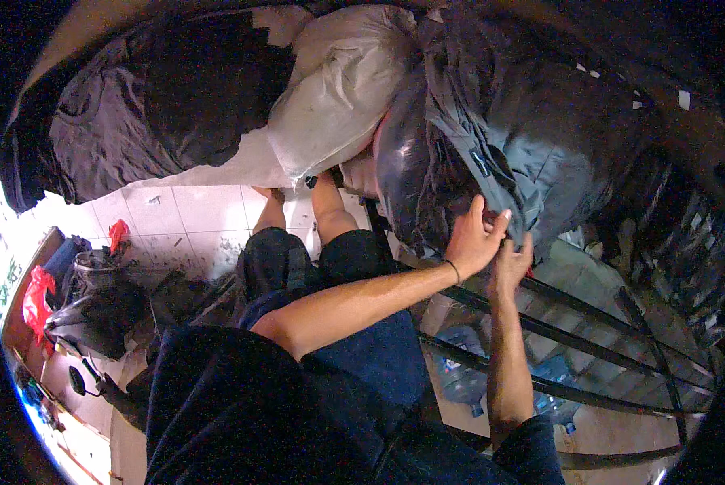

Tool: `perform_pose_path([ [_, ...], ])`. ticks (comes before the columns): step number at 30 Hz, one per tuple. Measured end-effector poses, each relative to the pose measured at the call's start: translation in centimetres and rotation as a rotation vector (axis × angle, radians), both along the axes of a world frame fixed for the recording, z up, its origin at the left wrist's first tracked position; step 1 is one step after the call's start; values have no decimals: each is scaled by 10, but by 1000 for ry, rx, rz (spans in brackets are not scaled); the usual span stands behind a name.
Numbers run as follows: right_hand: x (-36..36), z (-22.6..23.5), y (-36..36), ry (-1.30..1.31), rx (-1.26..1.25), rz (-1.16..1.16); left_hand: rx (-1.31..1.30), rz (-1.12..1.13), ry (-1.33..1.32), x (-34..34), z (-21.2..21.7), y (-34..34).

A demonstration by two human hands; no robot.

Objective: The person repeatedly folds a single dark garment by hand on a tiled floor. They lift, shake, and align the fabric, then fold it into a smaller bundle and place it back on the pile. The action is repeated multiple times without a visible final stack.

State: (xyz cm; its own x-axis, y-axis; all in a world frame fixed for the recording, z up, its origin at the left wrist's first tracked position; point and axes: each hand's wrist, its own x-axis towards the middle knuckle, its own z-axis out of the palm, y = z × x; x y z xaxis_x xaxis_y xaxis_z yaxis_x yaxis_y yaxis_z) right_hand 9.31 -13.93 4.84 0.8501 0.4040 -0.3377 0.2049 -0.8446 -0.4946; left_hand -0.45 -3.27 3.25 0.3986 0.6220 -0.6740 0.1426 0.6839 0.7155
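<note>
A grey garment [547,166] with a band-like edge and a small dark label lies over a heap of dark cloth on the right. My left hand [473,239], a thin dark band at its wrist, closes its thumb and fingers on the lower end of that edge. Just beside it, my right hand [511,265] grips the same end from below. The fingertips of both hands are partly hidden by the cloth. Left of the garment bulges a shiny black plastic bag [403,158].
A full whitish sack [338,81] stands beyond my legs, with dark clothing [112,133] heaped at the left. Black metal rails [572,343] run below my right arm, with large blue water bottles [462,380] under them. A red bag [39,299] and a mirror [77,380] are far left.
</note>
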Motion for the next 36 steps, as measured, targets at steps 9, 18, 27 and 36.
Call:
perform_pose_path([
  [9, 48, 47, 15, -256, -65, 261, 26, -329, 573, -38, -94, 2],
  [18, 23, 34, 1, -271, -40, 375, 435, 36, 376, -69, -52, 3],
  [27, 16, 33, 25, -150, 37, 247, 90, 165, -223, 12, 14, -6],
  [36, 136, 81, 20, -153, 86, 244, -23, -262, 607, -25, -108, -26],
])
